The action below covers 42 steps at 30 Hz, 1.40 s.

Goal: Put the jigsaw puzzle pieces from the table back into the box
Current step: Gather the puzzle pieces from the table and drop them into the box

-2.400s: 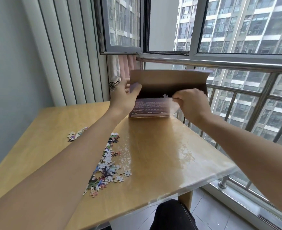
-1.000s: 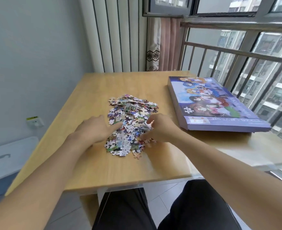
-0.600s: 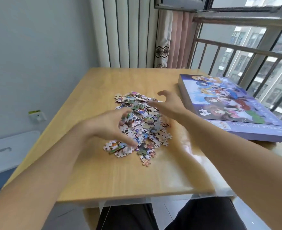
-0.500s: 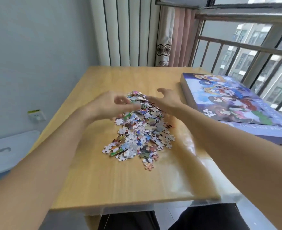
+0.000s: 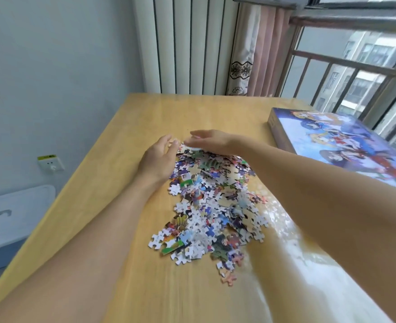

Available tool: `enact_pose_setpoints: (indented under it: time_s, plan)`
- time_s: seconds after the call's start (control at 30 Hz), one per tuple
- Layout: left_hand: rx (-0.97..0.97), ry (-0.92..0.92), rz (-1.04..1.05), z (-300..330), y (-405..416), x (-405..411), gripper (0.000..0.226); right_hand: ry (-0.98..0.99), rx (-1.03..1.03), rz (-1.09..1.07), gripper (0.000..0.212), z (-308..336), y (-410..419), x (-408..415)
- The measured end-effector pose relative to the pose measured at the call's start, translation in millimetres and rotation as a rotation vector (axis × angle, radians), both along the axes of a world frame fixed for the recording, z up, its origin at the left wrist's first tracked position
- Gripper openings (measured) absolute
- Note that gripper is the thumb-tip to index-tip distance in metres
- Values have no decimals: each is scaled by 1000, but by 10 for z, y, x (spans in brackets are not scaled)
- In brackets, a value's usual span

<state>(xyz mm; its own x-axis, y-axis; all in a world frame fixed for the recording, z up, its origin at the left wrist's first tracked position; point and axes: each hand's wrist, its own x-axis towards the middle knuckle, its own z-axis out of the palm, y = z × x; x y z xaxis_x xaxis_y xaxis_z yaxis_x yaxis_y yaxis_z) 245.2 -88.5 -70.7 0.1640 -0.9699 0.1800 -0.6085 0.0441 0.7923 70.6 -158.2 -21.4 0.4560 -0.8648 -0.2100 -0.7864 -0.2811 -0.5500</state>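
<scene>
A loose heap of colourful jigsaw pieces (image 5: 212, 206) lies in the middle of the wooden table (image 5: 145, 117). My left hand (image 5: 158, 157) lies at the heap's far left edge, fingers straight and together. My right hand (image 5: 212, 141) stretches flat over the heap's far end, palm down, fingertips close to those of the left hand. The two hands cup the far side of the pile. The puzzle box (image 5: 341, 143), purple with a cartoon picture on top, lies closed and flat at the table's right side, apart from the pieces.
A window railing (image 5: 355, 64) runs behind the box on the right, with a curtain (image 5: 257, 50) and white vertical panels (image 5: 187, 45) at the back. A white lidded bin (image 5: 8, 220) stands on the floor to the left. A wall socket (image 5: 50, 162) is beside it.
Both hands have moved from the near side of the heap to its far end and flattened there. The pile has spread toward me. The camera has tilted down and closer.
</scene>
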Motion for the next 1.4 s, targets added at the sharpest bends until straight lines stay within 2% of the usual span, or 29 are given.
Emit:
enact_pose_setpoints:
  time_s: [0.1, 0.2, 0.3, 0.4, 0.47, 0.53, 0.6, 0.77, 0.83, 1.0, 1.1, 1.3, 1.4]
  plan:
    - [43, -65, -5, -18, -42, 14, 57, 130, -73, 95, 80, 85, 62, 18]
    - [94, -172, -49, -2, -43, -12, 60, 173, -105, 123, 74, 205, 215, -57]
    - [74, -129, -166, 0, 35, -83, 55, 177, -110, 112, 72, 268, 420, -214]
    - [43, -4, -256, 13, 91, -132, 45, 184, -114, 98, 90, 253, 607, -399]
    - [50, 2, -287, 17, 126, -174, 42, 183, -103, 72, 107, 202, 716, -500]
    - [50, -15, -293, 15, 159, -199, 41, 179, -111, 46, 114, 127, 791, -546]
    - [33, -28, -295, 16, 185, -212, 39, 140, -165, 27, 109, 15, 822, -565]
    - [4, -1, -292, 39, 221, -222, 33, 4, -326, -35, 79, -108, 852, -536]
    - [0, 14, -287, 44, 222, -215, 31, 6, -394, -23, 71, -89, 885, -503]
    - [-32, 8, -299, 37, 248, -202, 29, 116, -516, -14, 71, -80, 937, -450]
    - [-73, 1, -323, 67, 282, -214, 40, 128, -582, -32, 69, -45, 962, -432]
    - [-109, -60, -368, 59, 313, -179, 53, 115, -533, -45, 52, 18, 962, -510]
    - [-188, -84, -347, 62, 341, -240, 40, 69, -524, -61, 45, 32, 973, -584]
